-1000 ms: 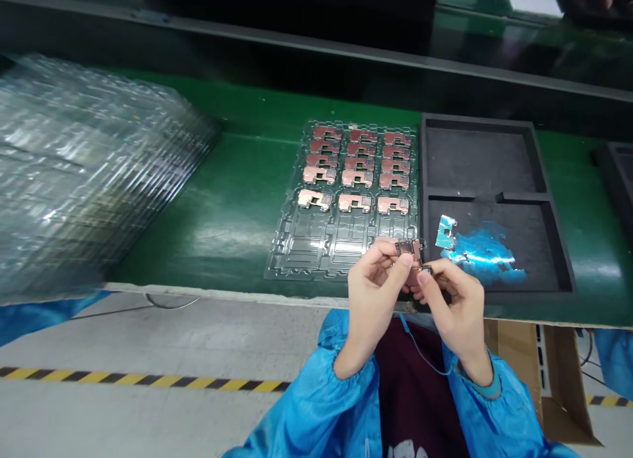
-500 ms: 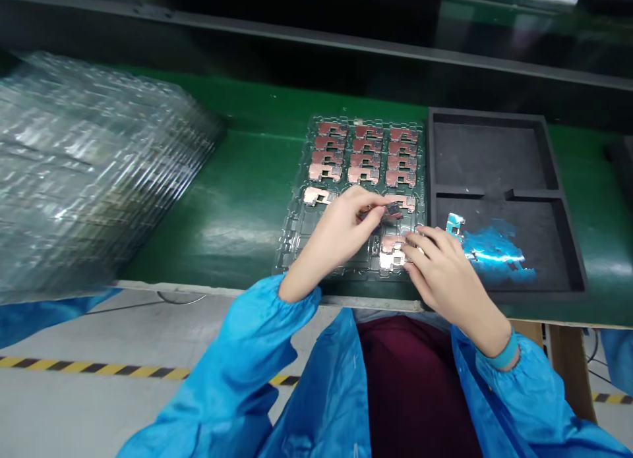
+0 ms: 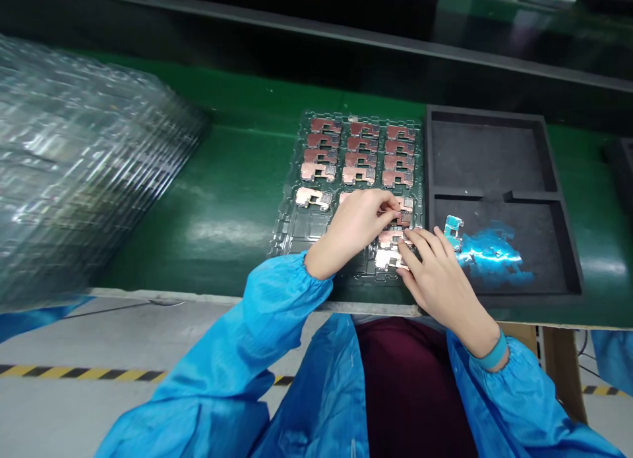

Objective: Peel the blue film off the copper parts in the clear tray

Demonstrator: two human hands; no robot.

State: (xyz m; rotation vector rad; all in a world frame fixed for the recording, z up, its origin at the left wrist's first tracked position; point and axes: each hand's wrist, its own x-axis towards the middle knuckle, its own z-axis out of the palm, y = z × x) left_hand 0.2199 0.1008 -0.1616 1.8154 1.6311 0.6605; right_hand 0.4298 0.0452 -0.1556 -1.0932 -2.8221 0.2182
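Two blue sleeves point(image 3: 267, 319) reach over the near edge of the green tabletop point(image 3: 198, 247). Closest in, a bright board point(image 3: 388, 259) lies at the near right corner of the clear tray point(image 3: 309, 229), a pinkish board point(image 3: 390, 238) just beyond it. My right hand point(image 3: 438, 270) is on their right ends, fingers spread; whether they grip, I can't tell. To its right, in the near compartment of the black tray point(image 3: 489, 148), lie blue film point(image 3: 494, 254) and a blue-faced board point(image 3: 452, 227).

Farther up, here's the change: my left hand point(image 3: 359, 221) had a reddish board point(image 3: 405, 219) tilted above the clear tray half a second ago, and now it's down in the right-hand column. Thumb and fingertip pinch its left end, so I'd call it placed but not released; whether it's seated, I can't see. That seems to carry this column one row nearer me. Beyond, rows of copper-pink boards point(image 3: 359, 175) fill the far part.
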